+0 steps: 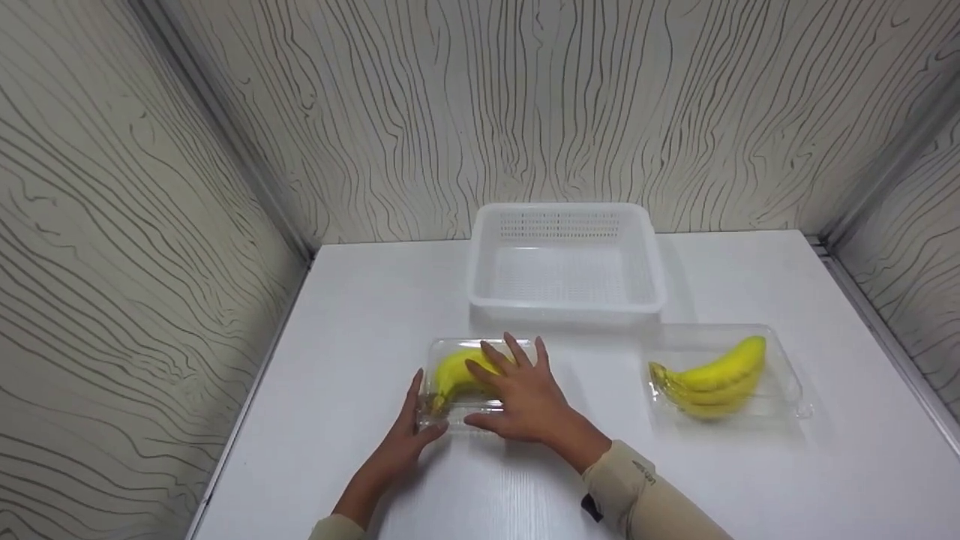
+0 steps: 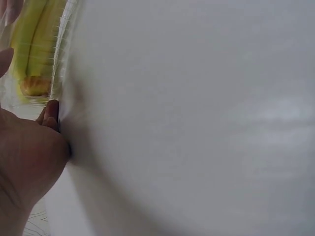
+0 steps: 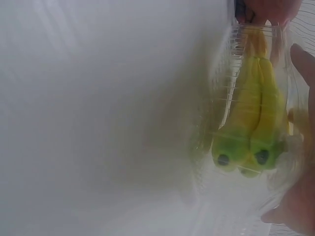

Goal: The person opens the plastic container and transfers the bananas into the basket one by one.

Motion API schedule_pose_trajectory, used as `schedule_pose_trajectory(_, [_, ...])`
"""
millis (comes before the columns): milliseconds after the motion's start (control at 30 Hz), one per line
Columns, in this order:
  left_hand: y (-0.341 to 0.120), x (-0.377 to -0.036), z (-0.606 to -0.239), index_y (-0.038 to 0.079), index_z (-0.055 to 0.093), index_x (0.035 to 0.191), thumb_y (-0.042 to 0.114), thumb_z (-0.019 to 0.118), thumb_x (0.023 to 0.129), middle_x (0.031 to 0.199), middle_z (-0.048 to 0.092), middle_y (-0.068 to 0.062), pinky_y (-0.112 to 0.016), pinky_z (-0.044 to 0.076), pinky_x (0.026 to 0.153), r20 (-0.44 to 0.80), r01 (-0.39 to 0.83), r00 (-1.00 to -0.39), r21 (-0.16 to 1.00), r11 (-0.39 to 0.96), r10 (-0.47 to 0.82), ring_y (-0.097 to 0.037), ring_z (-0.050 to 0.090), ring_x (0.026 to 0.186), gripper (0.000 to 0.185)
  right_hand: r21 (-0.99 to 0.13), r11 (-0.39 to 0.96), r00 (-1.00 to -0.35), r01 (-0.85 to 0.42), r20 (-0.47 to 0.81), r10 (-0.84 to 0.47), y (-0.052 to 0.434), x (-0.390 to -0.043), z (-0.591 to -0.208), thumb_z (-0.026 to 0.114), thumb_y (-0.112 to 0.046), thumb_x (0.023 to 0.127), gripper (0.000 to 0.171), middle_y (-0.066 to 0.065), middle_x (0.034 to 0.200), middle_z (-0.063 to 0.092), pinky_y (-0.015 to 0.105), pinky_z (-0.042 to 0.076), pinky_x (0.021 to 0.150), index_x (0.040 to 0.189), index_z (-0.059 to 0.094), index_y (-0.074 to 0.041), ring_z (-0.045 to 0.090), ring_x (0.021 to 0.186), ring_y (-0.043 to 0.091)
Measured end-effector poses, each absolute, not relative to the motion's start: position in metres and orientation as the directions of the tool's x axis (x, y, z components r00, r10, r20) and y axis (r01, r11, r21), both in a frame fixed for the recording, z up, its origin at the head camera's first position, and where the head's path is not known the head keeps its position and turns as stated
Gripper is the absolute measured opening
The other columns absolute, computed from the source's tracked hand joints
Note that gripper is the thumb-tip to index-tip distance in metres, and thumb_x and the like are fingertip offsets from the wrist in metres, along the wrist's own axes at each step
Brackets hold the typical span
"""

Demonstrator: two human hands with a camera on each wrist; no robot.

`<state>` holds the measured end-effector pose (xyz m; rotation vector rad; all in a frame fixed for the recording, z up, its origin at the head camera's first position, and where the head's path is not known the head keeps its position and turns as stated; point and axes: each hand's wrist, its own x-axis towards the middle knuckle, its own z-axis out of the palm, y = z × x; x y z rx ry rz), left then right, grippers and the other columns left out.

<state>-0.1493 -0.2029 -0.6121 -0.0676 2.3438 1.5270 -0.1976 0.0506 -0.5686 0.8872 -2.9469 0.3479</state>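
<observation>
A clear plastic clamshell box with a bunch of bananas inside lies on the table in front of me. My right hand rests on top of its right part, fingers spread. At the box's left end is my left hand, with straight fingers along the side and the thumb by the front corner. The left wrist view shows its fingertips against the end of the box beneath the banana stem. In the right wrist view, the bananas show dark, greenish tips through the plastic.
To the right lies a second clear clamshell box holding a bunch of bananas. Behind both boxes, a white perforated basket stands near the back wall. Wood-grain patterned panels enclose the white table.
</observation>
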Motion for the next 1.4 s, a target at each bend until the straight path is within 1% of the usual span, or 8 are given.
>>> schedule_pose_trajectory(200, [-0.2024, -0.1494, -0.6115, 0.044, 0.0, 0.171, 0.048, 0.068, 0.099, 0.184, 0.0, -0.009, -0.077, 0.011, 0.129, -0.313, -0.232, -0.94, 0.879, 0.416, 0.137, -0.048, 0.002, 0.168, 0.1, -0.186, 0.811, -0.832, -0.555, 0.119, -0.542, 0.0504, -0.1972, -0.5707, 0.049, -0.084, 0.094, 0.079, -0.001, 0.175, 0.038, 0.081, 0.014, 0.126, 0.162, 0.044, -0.043, 0.025, 0.166, 0.041])
schedule_pose_trajectory(433, [-0.2033, -0.1504, -0.6142, 0.044, 0.001, 0.171, 0.045, 0.069, 0.099, 0.184, 0.0, -0.009, -0.081, 0.009, 0.126, -0.313, -0.234, -0.939, 0.886, 0.4, 0.143, -0.049, 0.0, 0.168, 0.1, -0.196, 0.801, -0.824, -0.566, 0.141, -0.548, 0.0518, -0.1979, -0.5733, 0.052, -0.08, 0.095, 0.073, 0.001, 0.174, 0.039, 0.081, 0.013, 0.126, 0.159, 0.046, -0.046, 0.026, 0.165, 0.042])
schedule_pose_trajectory(533, [-0.2022, -0.1505, -0.6152, 0.042, 0.0, 0.172, 0.045, 0.069, 0.098, 0.184, 0.0, -0.009, -0.08, 0.008, 0.126, -0.304, -0.226, -0.941, 0.893, 0.389, 0.15, -0.048, 0.0, 0.168, 0.101, -0.203, 0.796, -0.821, -0.571, 0.147, -0.551, 0.0528, -0.1975, -0.5729, 0.052, -0.081, 0.094, 0.074, 0.002, 0.174, 0.04, 0.082, 0.013, 0.125, 0.159, 0.048, -0.045, 0.026, 0.165, 0.043])
schedule_pose_trajectory(733, [-0.2016, -0.151, -0.6158, 0.042, 0.001, 0.172, 0.044, 0.07, 0.097, 0.184, 0.0, -0.007, -0.079, 0.007, 0.128, -0.308, -0.235, -0.94, 0.899, 0.371, 0.15, -0.046, -0.001, 0.169, 0.101, -0.185, 0.786, -0.807, -0.589, 0.185, -0.561, 0.0536, -0.1984, -0.5724, 0.049, -0.085, 0.093, 0.076, 0.003, 0.171, 0.045, 0.083, 0.018, 0.123, 0.157, 0.052, -0.043, 0.032, 0.163, 0.043])
schedule_pose_trajectory(867, [-0.2025, -0.1523, -0.6157, 0.042, 0.001, 0.172, 0.045, 0.069, 0.098, 0.184, 0.001, -0.007, -0.077, 0.009, 0.128, -0.312, -0.234, -0.939, 0.888, 0.396, 0.143, -0.045, 0.001, 0.169, 0.1, -0.208, 0.785, -0.812, -0.583, 0.172, -0.558, 0.0533, -0.199, -0.5718, 0.049, -0.085, 0.093, 0.077, 0.003, 0.172, 0.043, 0.083, 0.016, 0.124, 0.158, 0.051, -0.043, 0.03, 0.164, 0.043])
schedule_pose_trajectory(1133, [-0.2028, -0.1527, -0.6146, 0.041, 0.0, 0.172, 0.044, 0.066, 0.101, 0.184, -0.001, -0.006, -0.076, 0.007, 0.129, -0.303, -0.217, -0.942, 0.879, 0.424, 0.145, -0.044, -0.001, 0.169, 0.097, -0.212, 0.787, -0.815, -0.579, 0.168, -0.554, 0.0529, -0.1984, -0.5718, 0.051, -0.083, 0.094, 0.075, 0.003, 0.172, 0.043, 0.082, 0.015, 0.124, 0.158, 0.051, -0.043, 0.029, 0.164, 0.043])
schedule_pose_trajectory(1400, [-0.2032, -0.1511, -0.6142, 0.041, 0.001, 0.172, 0.041, 0.067, 0.1, 0.184, 0.001, -0.008, -0.079, 0.007, 0.128, -0.305, -0.224, -0.942, 0.882, 0.415, 0.141, -0.046, 0.0, 0.168, 0.097, -0.194, 0.789, -0.813, -0.582, 0.158, -0.561, 0.0531, -0.1989, -0.5727, 0.044, -0.085, 0.095, 0.076, 0.002, 0.173, 0.042, 0.082, 0.016, 0.124, 0.159, 0.049, -0.044, 0.028, 0.164, 0.043])
